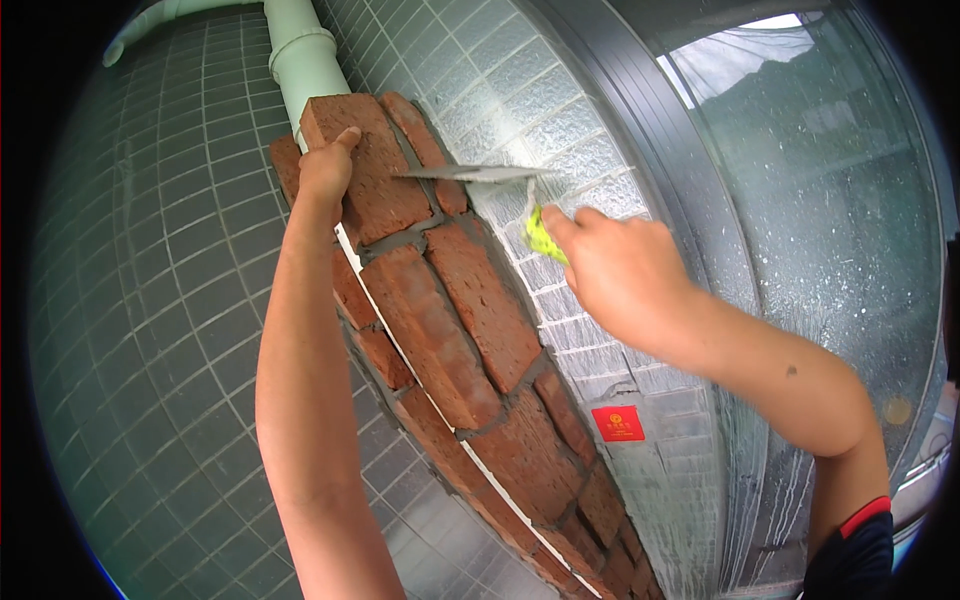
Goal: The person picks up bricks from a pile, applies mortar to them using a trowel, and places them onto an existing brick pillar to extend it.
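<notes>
A red brick (375, 180) sits at the top of a narrow brick column (430, 335) laid in grey mortar. My left hand (328, 178) is closed on this brick's left edge, thumb pressed on its front face. In my right hand (625, 270) is a trowel (485, 173), gripped by its yellow-green handle. The trowel's flat blade points left, and its tip is at the right side of the top brick, beside the mortar joint. I cannot tell whether the tip touches the brick. Part of the handle is hidden by my fingers.
A pale drainpipe (305, 70) runs down behind the column's top. Dark grey tiles (170, 250) cover the left wall, lighter tiles (510, 80) the right. A white strip (480, 465) runs along the column. A red sticker (618, 424) and a framed window (820, 170) are at right.
</notes>
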### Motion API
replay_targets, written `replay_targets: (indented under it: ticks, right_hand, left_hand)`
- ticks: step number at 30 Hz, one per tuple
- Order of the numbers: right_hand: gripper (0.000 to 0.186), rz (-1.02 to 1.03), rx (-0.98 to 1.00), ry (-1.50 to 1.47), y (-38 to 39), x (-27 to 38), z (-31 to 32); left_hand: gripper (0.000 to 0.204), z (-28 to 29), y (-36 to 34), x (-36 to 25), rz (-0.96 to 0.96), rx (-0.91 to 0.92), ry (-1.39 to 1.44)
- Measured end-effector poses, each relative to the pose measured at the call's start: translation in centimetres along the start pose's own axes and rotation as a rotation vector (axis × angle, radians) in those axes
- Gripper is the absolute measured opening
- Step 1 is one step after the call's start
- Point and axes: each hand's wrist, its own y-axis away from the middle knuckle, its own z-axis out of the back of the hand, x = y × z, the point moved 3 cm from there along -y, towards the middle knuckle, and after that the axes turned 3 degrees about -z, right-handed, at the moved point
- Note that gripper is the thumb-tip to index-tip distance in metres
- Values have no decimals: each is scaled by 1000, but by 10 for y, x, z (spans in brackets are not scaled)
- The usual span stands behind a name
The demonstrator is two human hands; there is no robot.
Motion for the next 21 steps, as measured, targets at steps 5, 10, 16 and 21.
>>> replay_targets:
  ticks: [5, 10, 16, 21]
  right_hand:
    - [46, -23, 171, 12, 42, 13, 8]
    - [52, -51, 262, -34, 74, 15, 21]
    - [55, -127, 359, -165, 103, 10, 29]
    - [51, -240, 266, -290, 76, -1, 37]
  left_hand:
    - [83, 2, -7, 6, 33, -26, -17]
    - [81, -1, -12, 3, 1, -5, -6]
    - [83, 4, 0, 3, 3, -3, -3]
    - [84, -2, 23, -4, -76, 104, 180]
